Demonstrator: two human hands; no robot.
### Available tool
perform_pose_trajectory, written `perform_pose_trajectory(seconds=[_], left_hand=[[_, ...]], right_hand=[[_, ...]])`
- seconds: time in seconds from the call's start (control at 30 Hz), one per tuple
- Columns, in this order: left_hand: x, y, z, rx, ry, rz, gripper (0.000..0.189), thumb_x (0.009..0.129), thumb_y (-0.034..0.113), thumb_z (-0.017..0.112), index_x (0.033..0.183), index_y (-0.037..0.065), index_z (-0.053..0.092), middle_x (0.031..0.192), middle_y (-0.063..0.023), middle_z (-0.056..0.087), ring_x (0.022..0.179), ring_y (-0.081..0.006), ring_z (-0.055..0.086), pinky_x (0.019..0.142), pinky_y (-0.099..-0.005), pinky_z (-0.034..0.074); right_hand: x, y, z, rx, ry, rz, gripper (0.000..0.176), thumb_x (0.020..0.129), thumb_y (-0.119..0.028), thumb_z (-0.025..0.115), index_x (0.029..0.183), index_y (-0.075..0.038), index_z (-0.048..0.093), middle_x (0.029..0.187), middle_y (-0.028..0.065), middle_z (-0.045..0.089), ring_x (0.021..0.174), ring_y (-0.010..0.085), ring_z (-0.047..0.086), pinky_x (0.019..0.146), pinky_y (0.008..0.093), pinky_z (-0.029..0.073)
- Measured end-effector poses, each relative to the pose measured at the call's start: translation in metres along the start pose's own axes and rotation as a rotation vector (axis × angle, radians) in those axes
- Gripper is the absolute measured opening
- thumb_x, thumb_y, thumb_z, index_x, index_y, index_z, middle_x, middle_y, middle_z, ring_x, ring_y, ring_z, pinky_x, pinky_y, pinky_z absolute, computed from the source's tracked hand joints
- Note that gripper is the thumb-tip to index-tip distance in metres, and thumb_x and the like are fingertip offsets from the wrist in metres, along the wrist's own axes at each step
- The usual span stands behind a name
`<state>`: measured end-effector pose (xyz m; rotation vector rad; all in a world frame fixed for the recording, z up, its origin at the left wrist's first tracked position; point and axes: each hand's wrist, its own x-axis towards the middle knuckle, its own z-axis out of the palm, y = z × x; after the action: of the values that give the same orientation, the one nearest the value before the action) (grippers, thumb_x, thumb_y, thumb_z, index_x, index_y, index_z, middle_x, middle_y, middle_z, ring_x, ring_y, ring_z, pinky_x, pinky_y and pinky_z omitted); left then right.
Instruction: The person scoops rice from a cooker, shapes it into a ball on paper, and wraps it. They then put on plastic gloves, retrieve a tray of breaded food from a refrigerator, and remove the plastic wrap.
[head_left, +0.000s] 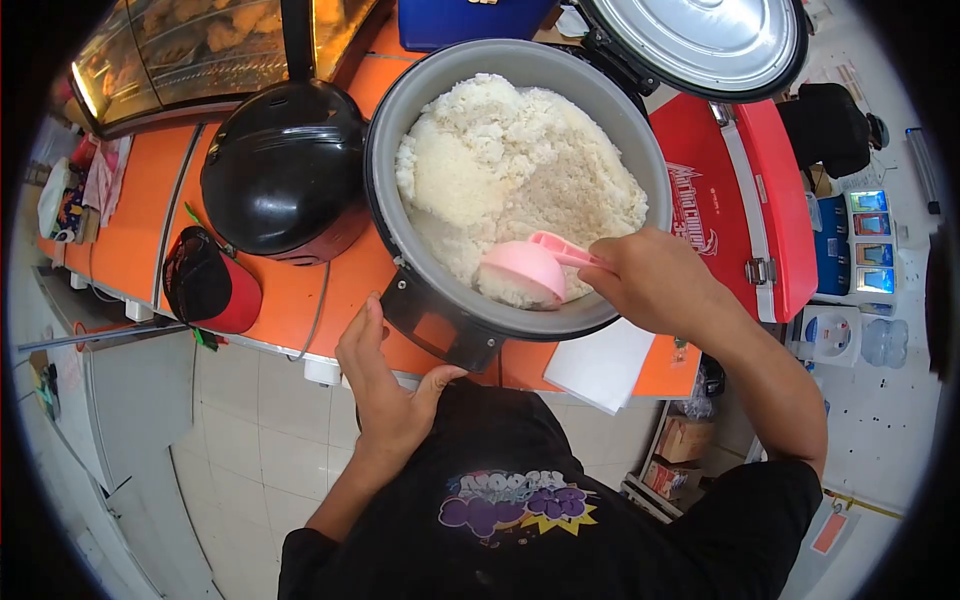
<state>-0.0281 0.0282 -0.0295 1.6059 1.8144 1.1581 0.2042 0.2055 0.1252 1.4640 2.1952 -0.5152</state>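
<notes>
A large grey pot [655, 165] stands on the orange counter, holding a heap of white rice [500, 150]. My right hand [655, 280] is closed round the handle of a pink scoop [525, 272], whose rounded bowl rests on the rice near the pot's front edge. At the pot's front left side, my left hand [390, 385] is spread, fingers apart, with the thumb and fingertips at the black handle bracket [440, 325]. Whether the fingers grip the bracket does not show; they lie against or just beside it.
A black rounded cooker [285, 165] and a red and black cap [215, 285] sit left of the pot. The pot's open lid [710, 40] is behind right, beside a red cooler box [740, 200]. White paper [600, 365] lies at the counter's front edge.
</notes>
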Motion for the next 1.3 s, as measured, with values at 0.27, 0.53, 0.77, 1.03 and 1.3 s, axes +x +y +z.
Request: perform_pose_trajectory(seconds=[0.27, 0.53, 0.77, 1.03, 1.3], left_hand=[[0.003, 0.001, 0.000, 0.035, 0.002, 0.043, 0.108, 0.080, 0.037, 0.087, 0.156, -0.010, 0.027, 0.152, -0.0266, 0.039, 0.130, -0.0376, 0.044, 0.105, -0.0442, 0.043], [0.002, 0.003, 0.002, 0.069, 0.006, 0.039, 0.105, 0.084, 0.041, 0.083, 0.155, -0.011, 0.027, 0.153, -0.0280, 0.040, 0.130, -0.0386, 0.045, 0.105, -0.0448, 0.043], [0.001, -0.001, 0.003, 0.088, 0.024, 0.080, 0.104, 0.086, 0.044, 0.080, 0.157, -0.009, 0.026, 0.154, -0.0283, 0.039, 0.130, -0.0379, 0.045, 0.105, -0.0451, 0.042], [0.003, 0.002, 0.001, 0.067, 0.003, 0.082, 0.108, 0.083, 0.037, 0.085, 0.158, -0.008, 0.023, 0.156, -0.0272, 0.036, 0.132, -0.0383, 0.043, 0.104, -0.0455, 0.043], [-0.001, -0.002, 0.003, 0.120, 0.025, 0.068, 0.112, 0.080, 0.043, 0.087, 0.161, -0.004, 0.025, 0.153, -0.0224, 0.040, 0.122, -0.0318, 0.049, 0.092, -0.0400, 0.044]], right_hand=[[0.002, 0.000, -0.001, 0.026, -0.006, -0.120, 0.031, 0.100, -0.027, 0.063, 0.089, 0.000, 0.073, 0.079, 0.0231, 0.071, 0.082, 0.0408, 0.072, 0.076, 0.0515, 0.056], [0.013, 0.011, -0.009, 0.082, -0.069, -0.238, 0.028, 0.098, -0.025, 0.065, 0.089, 0.000, 0.073, 0.078, 0.0250, 0.068, 0.081, 0.0428, 0.070, 0.076, 0.0510, 0.054], [0.023, 0.043, -0.034, 0.210, -0.073, -0.244, 0.036, 0.098, -0.031, 0.069, 0.086, 0.003, 0.072, 0.069, 0.0215, 0.062, 0.061, 0.0376, 0.055, 0.062, 0.0448, 0.047], [-0.004, 0.053, -0.001, 0.326, 0.316, -0.109, 0.031, 0.096, -0.028, 0.070, 0.088, 0.001, 0.071, 0.069, 0.0149, 0.065, 0.059, 0.0306, 0.062, 0.058, 0.0417, 0.048], [-0.018, 0.033, 0.028, -0.175, 0.646, -0.052, 0.026, 0.098, -0.028, 0.065, 0.089, -0.004, 0.067, 0.075, 0.0146, 0.068, 0.067, 0.0359, 0.070, 0.058, 0.0450, 0.056]])
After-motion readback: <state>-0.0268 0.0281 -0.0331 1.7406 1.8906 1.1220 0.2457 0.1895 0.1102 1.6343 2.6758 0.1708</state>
